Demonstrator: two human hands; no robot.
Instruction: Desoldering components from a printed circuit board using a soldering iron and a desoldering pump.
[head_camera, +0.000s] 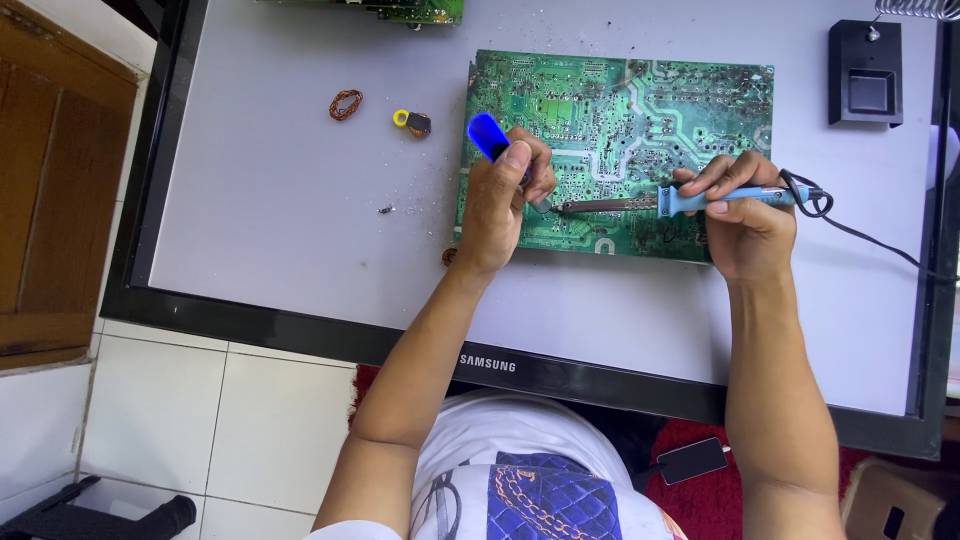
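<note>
Green circuit board (640, 120) — lying flat, solder side up, on a pale panel. Soldering iron (690, 202) with blue handle, held near-horizontal, its dark tip on the board's lower middle. Blue-topped tool (490, 137) — held tilted, its lower end just beside the iron's tip.

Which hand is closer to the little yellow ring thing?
The left hand. It sits just right of the yellow ring, holding a blue tool. The right hand is far across the green board, holding the soldering iron.
</note>
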